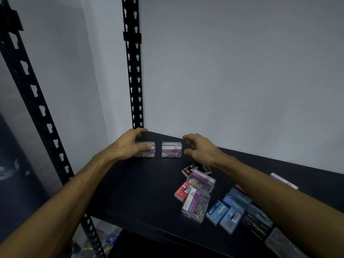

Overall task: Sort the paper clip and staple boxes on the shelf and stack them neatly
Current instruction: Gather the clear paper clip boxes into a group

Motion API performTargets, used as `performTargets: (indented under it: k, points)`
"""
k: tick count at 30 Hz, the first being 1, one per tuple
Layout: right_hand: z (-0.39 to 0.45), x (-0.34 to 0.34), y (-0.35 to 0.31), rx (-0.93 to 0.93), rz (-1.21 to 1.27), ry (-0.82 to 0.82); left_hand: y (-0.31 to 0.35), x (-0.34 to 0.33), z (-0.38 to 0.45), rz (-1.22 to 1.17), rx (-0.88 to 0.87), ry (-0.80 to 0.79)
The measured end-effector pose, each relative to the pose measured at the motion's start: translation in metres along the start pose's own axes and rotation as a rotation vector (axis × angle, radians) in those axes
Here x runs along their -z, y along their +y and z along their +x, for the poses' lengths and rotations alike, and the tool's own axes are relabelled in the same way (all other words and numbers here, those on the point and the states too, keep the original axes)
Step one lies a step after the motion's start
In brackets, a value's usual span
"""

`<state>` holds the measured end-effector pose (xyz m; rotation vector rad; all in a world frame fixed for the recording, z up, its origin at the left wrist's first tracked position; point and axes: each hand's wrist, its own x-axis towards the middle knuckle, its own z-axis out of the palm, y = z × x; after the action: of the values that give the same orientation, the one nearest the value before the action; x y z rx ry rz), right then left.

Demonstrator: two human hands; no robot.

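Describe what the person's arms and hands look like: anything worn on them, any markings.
Both forearms are bare with no sleeves in view. The left hand and right hand wear no gloves, and no rings, watch, bands or markings show on either wrist.

You have only one view, the head camera, so nothing is shared with a second. It looks forward and down from above your forearms, which enter from the lower left and lower right corners. The wide angle bends the black upright (133,62) in the upper middle of the frame and the slanted upright (35,101) at the left. The dark shelf (141,192) fills the lower middle and lower right, close beneath you, and the pale wall (242,71) fills the upper right, facing you.
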<state>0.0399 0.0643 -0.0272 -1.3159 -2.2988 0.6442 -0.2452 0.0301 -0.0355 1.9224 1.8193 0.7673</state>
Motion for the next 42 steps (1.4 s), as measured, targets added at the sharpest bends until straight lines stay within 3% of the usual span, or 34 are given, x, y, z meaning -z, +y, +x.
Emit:
performTargets:
  k: [6,12,21,30,37,42]
  points:
    - [-0.045,0.018,0.002,-0.031,0.005,0.075,0.033,0.000,-0.018,-0.041,-0.072,0.141]
    - [-0.092,0.022,0.001,-0.055,0.015,0.107,0.076,-0.019,-0.053,-0.102,-0.145,0.102]
    - [-0.129,0.003,-0.003,-0.103,-0.089,0.089,0.114,-0.077,-0.116,-0.070,-0.129,-0.145]
    - [-0.126,-0.003,-0.008,-0.230,-0.098,-0.005,0.131,-0.102,-0.140,0.294,0.056,-0.068]
    - [-0.126,0.003,0.005,-0.277,0.020,-0.044,0.137,-0.106,-0.134,0.353,0.007,-0.138]
    - [-0.129,0.015,0.021,-0.291,0.063,-0.036,0.132,-0.099,-0.129,0.230,-0.056,-0.189]
